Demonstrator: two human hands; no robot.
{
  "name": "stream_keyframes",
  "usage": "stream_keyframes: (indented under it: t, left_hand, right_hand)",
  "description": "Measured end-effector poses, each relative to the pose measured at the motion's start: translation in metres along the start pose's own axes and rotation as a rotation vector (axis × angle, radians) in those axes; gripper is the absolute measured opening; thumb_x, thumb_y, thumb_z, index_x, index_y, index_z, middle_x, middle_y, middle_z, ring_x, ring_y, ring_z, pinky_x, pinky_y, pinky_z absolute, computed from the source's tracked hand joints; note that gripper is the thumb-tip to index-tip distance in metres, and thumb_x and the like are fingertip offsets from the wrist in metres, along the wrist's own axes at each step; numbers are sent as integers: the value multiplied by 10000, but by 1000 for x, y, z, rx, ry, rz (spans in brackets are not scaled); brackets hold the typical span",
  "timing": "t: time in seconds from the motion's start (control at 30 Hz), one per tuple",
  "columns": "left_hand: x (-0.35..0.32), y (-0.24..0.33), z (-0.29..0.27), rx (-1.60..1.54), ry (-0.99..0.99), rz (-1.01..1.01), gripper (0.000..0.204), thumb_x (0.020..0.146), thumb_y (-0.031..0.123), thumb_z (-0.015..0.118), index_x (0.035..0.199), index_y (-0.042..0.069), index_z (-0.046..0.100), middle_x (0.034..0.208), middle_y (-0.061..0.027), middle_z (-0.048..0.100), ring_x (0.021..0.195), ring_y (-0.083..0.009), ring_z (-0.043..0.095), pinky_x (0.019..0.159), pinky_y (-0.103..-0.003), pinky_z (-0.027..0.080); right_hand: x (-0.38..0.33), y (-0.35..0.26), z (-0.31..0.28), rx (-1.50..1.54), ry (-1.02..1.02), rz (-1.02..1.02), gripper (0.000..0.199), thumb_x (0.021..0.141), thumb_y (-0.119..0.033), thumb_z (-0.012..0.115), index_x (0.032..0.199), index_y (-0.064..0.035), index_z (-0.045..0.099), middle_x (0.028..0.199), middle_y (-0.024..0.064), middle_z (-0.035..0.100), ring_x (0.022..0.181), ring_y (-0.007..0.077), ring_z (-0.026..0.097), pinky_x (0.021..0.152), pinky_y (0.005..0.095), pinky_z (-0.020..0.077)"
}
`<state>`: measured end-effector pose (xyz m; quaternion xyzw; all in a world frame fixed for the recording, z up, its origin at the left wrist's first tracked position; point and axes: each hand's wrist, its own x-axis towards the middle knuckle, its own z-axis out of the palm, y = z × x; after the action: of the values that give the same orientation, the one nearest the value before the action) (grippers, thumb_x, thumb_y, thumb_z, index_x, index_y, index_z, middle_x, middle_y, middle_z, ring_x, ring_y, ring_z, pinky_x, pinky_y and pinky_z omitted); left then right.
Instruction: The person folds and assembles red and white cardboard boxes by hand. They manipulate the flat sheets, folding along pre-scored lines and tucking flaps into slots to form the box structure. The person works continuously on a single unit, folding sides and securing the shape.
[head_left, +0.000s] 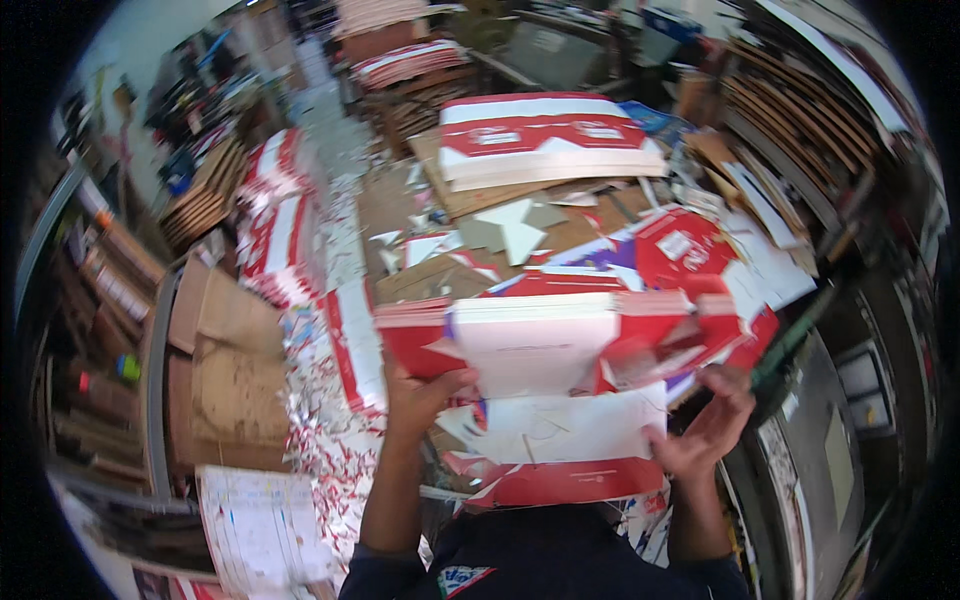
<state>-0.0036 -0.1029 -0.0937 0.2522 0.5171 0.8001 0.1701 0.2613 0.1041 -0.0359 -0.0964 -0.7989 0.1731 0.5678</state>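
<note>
Card stack (535, 352), L end in LH (416, 400)

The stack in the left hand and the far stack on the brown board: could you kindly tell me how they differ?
The held stack, in the left hand, is tipped up, layered edges uppermost; the far stack lies flat on the brown board. The held stack shows a white middle between red ends; the far stack has red and white bands running along its length. Both are red and white.
</note>
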Motion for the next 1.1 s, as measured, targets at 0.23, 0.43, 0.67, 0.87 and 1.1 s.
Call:
stream_keyframes:
  t: [0.23, 0.43, 0.67, 0.87, 1.1]
  left_hand:
    - [2, 23, 8, 167, -156, -77, 393, 764, 217, 885, 1068, 65, 687, 829, -14, 715, 666, -62, 637, 604, -258, 524]
    - [5, 8, 13, 89, -135, 258, 464, 739, 184, 896, 1133, 64, 682, 949, -35, 741, 873, -102, 670, 798, -301, 538]
    - [12, 14, 9, 123, -143, 239, 469, 736, 151, 866, 1155, 57, 677, 966, -65, 737, 873, -113, 677, 807, -296, 532]
    - [10, 28, 7, 7, -160, 15, 503, 737, 170, 882, 1184, 70, 674, 1025, -39, 732, 927, -107, 671, 846, -296, 537]
    - [19, 1, 3, 94, -202, 106, 389, 771, 154, 874, 1105, 62, 697, 884, 4, 701, 774, -57, 621, 699, -256, 520]
  right_hand:
    - [0, -16, 49, -93, -222, 121, 311, 817, 14, 745, 1092, 24, 601, 1017, 120, 627, 944, 226, 592, 860, 331, 473]
    - [13, 14, 37, 87, 89, 363, 308, 1042, -215, 536, 1093, 88, 543, 1101, 197, 651, 1000, 254, 657, 894, 365, 560]
    - [29, -50, 50, 243, -59, 305, 418, 1040, -307, 500, 1277, 37, 508, 1154, 167, 615, 975, 234, 619, 888, 352, 510]
    - [31, -130, 86, 424, -657, -254, 606, 981, -370, 581, 1412, 31, 439, 1427, 190, 505, 1346, 327, 459, 1136, 465, 344]
    - [1, 46, -5, -46, 385, 378, 427, 964, -177, 632, 1314, 40, 516, 1309, 141, 588, 1218, 233, 537, 1082, 376, 387]
